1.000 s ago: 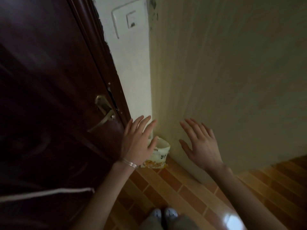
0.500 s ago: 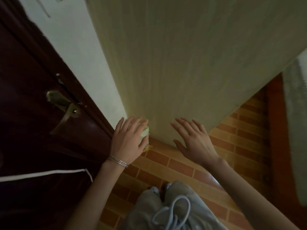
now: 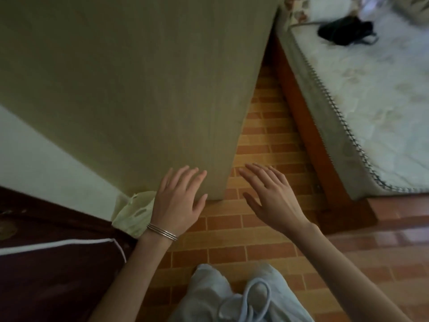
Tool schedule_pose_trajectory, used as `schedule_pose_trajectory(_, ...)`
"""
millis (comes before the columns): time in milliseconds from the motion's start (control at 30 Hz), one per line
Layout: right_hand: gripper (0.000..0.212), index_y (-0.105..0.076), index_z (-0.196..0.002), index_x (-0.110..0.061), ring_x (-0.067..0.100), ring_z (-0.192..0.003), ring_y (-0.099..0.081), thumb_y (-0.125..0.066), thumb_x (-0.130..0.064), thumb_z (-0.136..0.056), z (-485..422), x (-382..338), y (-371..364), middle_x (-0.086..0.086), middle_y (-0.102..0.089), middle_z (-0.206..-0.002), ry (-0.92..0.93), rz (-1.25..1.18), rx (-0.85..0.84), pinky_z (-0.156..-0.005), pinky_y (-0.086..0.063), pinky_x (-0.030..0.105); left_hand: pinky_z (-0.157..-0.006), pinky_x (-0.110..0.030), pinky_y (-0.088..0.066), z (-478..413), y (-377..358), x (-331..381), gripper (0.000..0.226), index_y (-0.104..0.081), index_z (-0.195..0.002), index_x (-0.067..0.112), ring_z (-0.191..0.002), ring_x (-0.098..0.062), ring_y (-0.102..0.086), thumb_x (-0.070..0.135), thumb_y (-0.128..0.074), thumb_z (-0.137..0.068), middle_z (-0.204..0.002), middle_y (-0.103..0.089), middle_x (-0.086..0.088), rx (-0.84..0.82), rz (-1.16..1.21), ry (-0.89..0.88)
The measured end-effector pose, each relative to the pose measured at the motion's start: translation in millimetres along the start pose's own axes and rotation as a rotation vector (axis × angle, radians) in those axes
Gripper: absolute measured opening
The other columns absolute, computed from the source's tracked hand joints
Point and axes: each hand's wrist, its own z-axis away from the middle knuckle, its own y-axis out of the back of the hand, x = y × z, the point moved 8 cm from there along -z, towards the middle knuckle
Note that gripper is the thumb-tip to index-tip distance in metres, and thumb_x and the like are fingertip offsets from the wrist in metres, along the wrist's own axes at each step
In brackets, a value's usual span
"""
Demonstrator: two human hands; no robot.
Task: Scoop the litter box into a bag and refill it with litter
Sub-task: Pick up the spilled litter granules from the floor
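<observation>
On a brick-tiled floor (image 3: 232, 231), a pale bag (image 3: 133, 212) sits behind the left hand (image 3: 178, 203), both hands' fingers spread, right hand (image 3: 271, 196) well apart.

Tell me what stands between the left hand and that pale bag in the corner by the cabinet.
Nothing visible does. The left hand hovers open right beside the pale bag, overlapping its right edge in view; whether they touch is unclear. The cabinet is behind it.

I read this as a home bedroom — a white quilted mattress with braided edging (image 3: 380, 117) sits on a reddish-brown wooden bed frame (image 3: 308, 126), beside brick-patterned orange floor tiles (image 3: 262, 138), a tall pale-green wooden cabinet (image 3: 139, 89) — perhaps a wardrobe — and a dark brown wooden door (image 3: 46, 282).
</observation>
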Motion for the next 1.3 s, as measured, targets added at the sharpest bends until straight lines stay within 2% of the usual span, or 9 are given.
schedule_pose_trajectory(200,0.051,-0.037,-0.139,-0.023,0.019,-0.133,-0.037,-0.038,-0.043,-0.092,73,74,10,0.001,-0.045,-0.141,-0.212,-0.074,0.075,-0.106,-0.035,0.047,-0.104,-0.049,-0.039,-27,-18,87,0.051,-0.056,-0.128,0.017,-0.120,-0.023,-0.052,0.043,-0.037,-0.088,-0.124,-0.060,-0.003,-0.033,0.042,-0.187)
schedule_pose_trajectory(267,0.051,-0.039,-0.139,-0.023,0.019,-0.133,-0.037,-0.038,-0.043,-0.092,103,101,11,0.001,-0.045,-0.141,-0.282,-0.073,0.083,-0.105,-0.036,0.048,-0.104,-0.048,-0.039,-36,-26,122,0.051,-0.056,-0.127,0.018,-0.120,-0.023,-0.053,0.043,-0.037,-0.087,-0.124,-0.061,-0.002,-0.043,0.051,-0.247)
schedule_pose_trajectory(500,0.054,-0.037,-0.140,-0.026,0.015,-0.135,-0.033,-0.048,-0.042,-0.089,212,178,16,-0.003,-0.042,-0.143,-0.486,-0.057,0.070,-0.109,-0.032,0.045,-0.102,-0.048,-0.041,-51,-59,254,0.051,-0.055,-0.128,0.020,-0.121,-0.022,-0.052,0.044,-0.035,-0.087,-0.125,-0.060,-0.002,-0.107,0.052,-0.460)
schedule_pose_trajectory(667,0.053,-0.042,-0.137,-0.024,0.016,-0.132,-0.038,-0.033,-0.045,-0.090,282,223,32,-0.002,-0.046,-0.140,-0.613,-0.051,0.109,-0.108,-0.032,0.043,-0.099,-0.047,-0.041,-56,-76,350,0.050,-0.059,-0.123,0.019,-0.115,-0.023,-0.057,0.043,-0.037,-0.086,-0.119,-0.064,-0.003,-0.100,0.042,-0.621)
schedule_pose_trajectory(900,0.050,-0.044,-0.135,-0.024,0.018,-0.132,-0.039,-0.039,-0.044,-0.091,375,282,45,-0.001,-0.047,-0.139,-0.801,-0.030,0.139,-0.107,-0.034,0.045,-0.103,-0.045,-0.037,-56,-102,470,0.049,-0.058,-0.125,0.020,-0.118,-0.021,-0.054,0.043,-0.039,-0.086,-0.121,-0.062,-0.001,-0.129,0.071,-0.837)
schedule_pose_trajectory(1067,0.050,-0.043,-0.136,-0.023,0.017,-0.132,-0.038,-0.037,-0.044,-0.092,433,305,64,-0.001,-0.046,-0.139,-0.974,-0.011,0.235,-0.109,-0.032,0.043,-0.103,-0.044,-0.038,-55,-111,540,0.049,-0.059,-0.124,0.021,-0.118,-0.020,-0.055,0.044,-0.039,-0.085,-0.120,-0.063,-0.001,-0.147,0.090,-0.989)
schedule_pose_trajectory(1200,0.048,-0.042,-0.136,-0.023,0.015,-0.133,-0.036,-0.042,-0.041,-0.091,468,321,70,-0.001,-0.045,-0.140,-1.115,0.026,0.285,-0.111,-0.022,0.036,-0.103,-0.046,-0.038,-59,-120,585,0.049,-0.060,-0.124,0.021,-0.119,-0.022,-0.054,0.043,-0.039,-0.085,-0.121,-0.063,-0.002,-0.165,0.139,-1.081)
schedule_pose_trajectory(1300,0.049,-0.044,-0.134,-0.023,0.016,-0.132,-0.036,-0.056,-0.037,-0.089,487,331,66,-0.002,-0.046,-0.139,-1.205,0.057,0.290,-0.109,-0.019,0.033,-0.103,-0.045,-0.038,-63,-130,616,0.049,-0.060,-0.123,0.020,-0.118,-0.022,-0.054,0.043,-0.041,-0.086,-0.121,-0.062,-0.002,-0.172,0.148,-1.163)
